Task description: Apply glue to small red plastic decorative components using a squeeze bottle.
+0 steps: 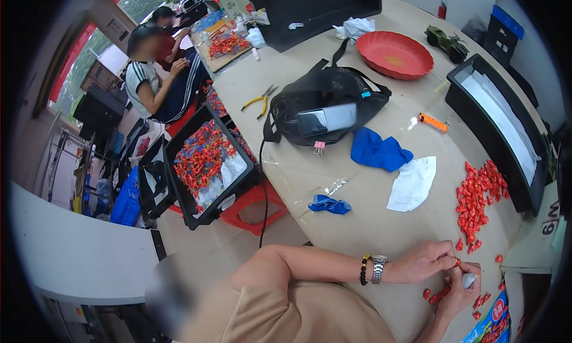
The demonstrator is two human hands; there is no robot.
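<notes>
My left hand (434,261), with a watch and a beaded bracelet on its wrist, pinches a small glossy red piece (457,262) at its fingertips. Close against it, my right hand (462,294) is closed around a small white squeeze bottle (470,279), whose narrow tip points away from the palm. The two hands almost touch. Just beyond them lies a heap of similar red pieces (475,203). A few loose ones (440,295) are scattered beside and under my right hand. A blue printed bag (491,319) with red pieces on it lies at the lower right.
A black tray (500,119) stands along the right. On the table lie a white cloth (412,184), blue cloth (379,149), black bag (328,98) with a phone (328,119), pliers (260,101) and red bowl (395,55). A crate (244,182) of red pieces stands left; two people sit beyond.
</notes>
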